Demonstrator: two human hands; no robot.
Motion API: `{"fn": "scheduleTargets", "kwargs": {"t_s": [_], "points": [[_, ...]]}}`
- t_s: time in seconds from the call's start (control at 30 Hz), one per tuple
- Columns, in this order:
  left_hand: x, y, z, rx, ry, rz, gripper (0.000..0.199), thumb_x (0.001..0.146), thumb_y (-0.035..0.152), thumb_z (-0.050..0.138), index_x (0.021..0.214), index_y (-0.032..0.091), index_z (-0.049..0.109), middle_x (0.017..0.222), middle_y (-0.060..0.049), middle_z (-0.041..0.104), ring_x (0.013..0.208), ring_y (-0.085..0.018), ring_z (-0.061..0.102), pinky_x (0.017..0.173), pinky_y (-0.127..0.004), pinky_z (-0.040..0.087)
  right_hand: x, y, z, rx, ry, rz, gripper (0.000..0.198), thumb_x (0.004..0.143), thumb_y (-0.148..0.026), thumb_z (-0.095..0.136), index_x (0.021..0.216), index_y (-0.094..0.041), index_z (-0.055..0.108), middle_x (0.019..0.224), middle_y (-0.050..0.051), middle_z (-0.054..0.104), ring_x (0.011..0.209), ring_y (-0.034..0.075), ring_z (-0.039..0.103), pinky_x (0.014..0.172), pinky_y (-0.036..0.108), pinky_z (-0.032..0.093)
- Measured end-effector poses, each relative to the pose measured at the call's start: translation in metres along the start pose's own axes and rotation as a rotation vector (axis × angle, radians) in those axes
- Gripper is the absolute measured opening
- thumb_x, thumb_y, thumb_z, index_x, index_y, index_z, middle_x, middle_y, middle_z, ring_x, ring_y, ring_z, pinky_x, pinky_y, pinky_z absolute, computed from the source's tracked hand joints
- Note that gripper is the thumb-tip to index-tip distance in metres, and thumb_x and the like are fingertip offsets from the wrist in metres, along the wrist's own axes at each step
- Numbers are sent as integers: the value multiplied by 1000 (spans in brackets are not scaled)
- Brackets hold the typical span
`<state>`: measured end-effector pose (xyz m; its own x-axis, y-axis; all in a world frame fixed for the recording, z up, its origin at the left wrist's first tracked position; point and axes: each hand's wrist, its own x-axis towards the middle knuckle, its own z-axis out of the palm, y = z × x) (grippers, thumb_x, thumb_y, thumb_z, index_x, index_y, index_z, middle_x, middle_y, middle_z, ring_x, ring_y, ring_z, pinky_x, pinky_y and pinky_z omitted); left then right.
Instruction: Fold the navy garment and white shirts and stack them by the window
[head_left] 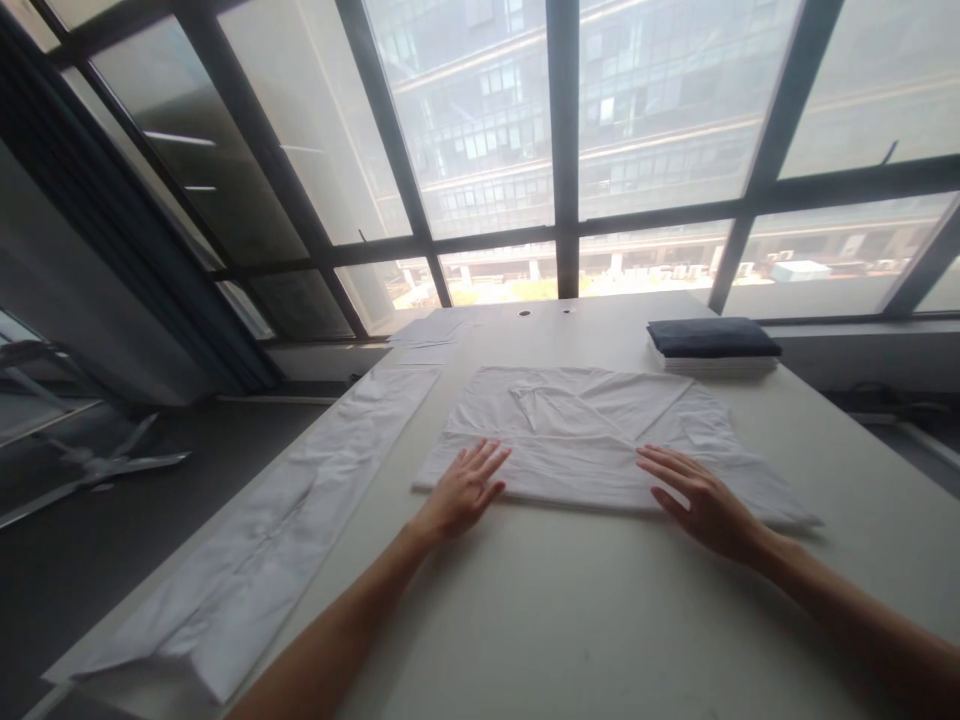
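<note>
A white cloth garment, folded over in layers, lies on the white table in front of me. Wrinkles run across its upper layer, and its near right corner reaches out past the rest. My left hand rests flat on its near left edge with the fingers stretched out. On the near right part lies my right hand, palm down, fingers extended and the thumb a little apart. Neither hand grips the fabric.
Along the table's left side lies a long strip of white cloth. White sheets lie at the back left. A stack of folded cloth with a dark piece on top sits at the back right. Windows rise behind the table.
</note>
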<state>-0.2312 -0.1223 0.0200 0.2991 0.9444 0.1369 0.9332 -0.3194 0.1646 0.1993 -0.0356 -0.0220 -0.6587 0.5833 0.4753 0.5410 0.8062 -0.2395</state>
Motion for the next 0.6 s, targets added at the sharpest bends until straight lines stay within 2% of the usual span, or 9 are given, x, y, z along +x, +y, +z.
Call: {"fn": "scheduleTargets", "kwargs": {"t_s": [0.07, 0.17, 0.3, 0.43, 0.5, 0.6], "points": [[1, 11, 5, 10, -89, 0, 61, 103, 61, 36, 159, 36, 34, 167, -5, 27, 155, -30, 20, 123, -57, 19, 1, -2, 0, 25, -92, -27, 49, 102, -36, 48, 150, -28, 51, 156, 7, 48, 146, 28, 42, 118, 51, 40], [2, 11, 9, 18, -126, -14, 62, 103, 63, 35, 159, 38, 32, 168, -4, 23, 155, -30, 18, 123, -58, 18, 1, -1, 3, 49, -184, -38, 51, 102, -43, 49, 151, -30, 50, 157, 6, 46, 147, 29, 39, 120, 52, 37], [3, 5, 11, 21, -128, -21, 63, 102, 64, 35, 159, 38, 32, 168, -4, 24, 156, -29, 18, 123, -57, 18, 1, 2, 3, 80, -201, -21, 51, 102, -45, 47, 151, -31, 50, 157, 6, 46, 148, 29, 38, 121, 53, 34], [3, 8, 5, 9, -141, -20, 64, 102, 64, 35, 159, 36, 32, 168, -6, 23, 155, -32, 18, 122, -59, 20, 4, -3, -4, 89, -198, -25, 50, 101, -47, 48, 148, -30, 54, 154, 7, 51, 145, 29, 42, 119, 52, 37], [0, 14, -5, 6, -165, -1, 65, 101, 65, 36, 158, 34, 36, 167, -8, 27, 154, -34, 22, 121, -58, 25, 7, -8, -11, 83, -190, -28, 46, 100, -48, 50, 142, -30, 60, 149, 7, 57, 142, 29, 47, 116, 50, 42], [-8, 33, -24, 21, -222, 68, 61, 101, 65, 37, 150, 31, 50, 159, -12, 43, 147, -32, 40, 116, -50, 37, 12, -18, -22, 59, -179, -21, 34, 100, -48, 51, 118, -28, 72, 128, 8, 70, 123, 29, 62, 105, 49, 50]]}}
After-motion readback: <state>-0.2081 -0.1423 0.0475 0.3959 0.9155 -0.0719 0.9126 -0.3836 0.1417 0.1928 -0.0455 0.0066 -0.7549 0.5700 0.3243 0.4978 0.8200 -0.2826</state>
